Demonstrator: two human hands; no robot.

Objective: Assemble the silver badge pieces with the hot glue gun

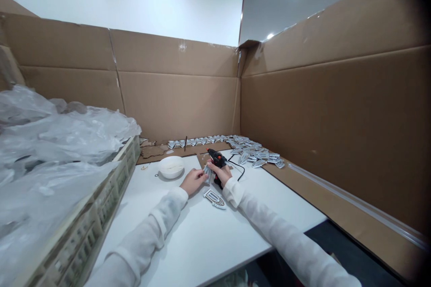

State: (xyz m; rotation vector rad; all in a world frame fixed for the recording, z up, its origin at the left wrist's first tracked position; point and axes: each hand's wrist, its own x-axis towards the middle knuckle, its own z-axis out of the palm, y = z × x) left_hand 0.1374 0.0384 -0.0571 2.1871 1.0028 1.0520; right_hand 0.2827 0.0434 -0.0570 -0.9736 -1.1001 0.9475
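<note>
My right hand (221,173) is closed around a black hot glue gun (217,158) with orange-red details. Its nozzle points up and to the left, and part of the handle shows below my fingers. My left hand (194,180) pinches a small white-and-grey piece (208,174) close to the thumb of my right hand. Fingers cover much of this piece, so its full shape is hidden. Just below the hands, a flat white badge-shaped piece (214,199) with grey and brown outlines lies on the white tabletop (198,237).
A white bowl (171,167) stands left of my hands. Similar pieces form a pile (257,151) at the back right and a row (197,141) along the back. A black cord (243,171) curves beside the gun. A plastic crate (101,202) with clear bags flanks the left; cardboard walls (178,98) enclose the table.
</note>
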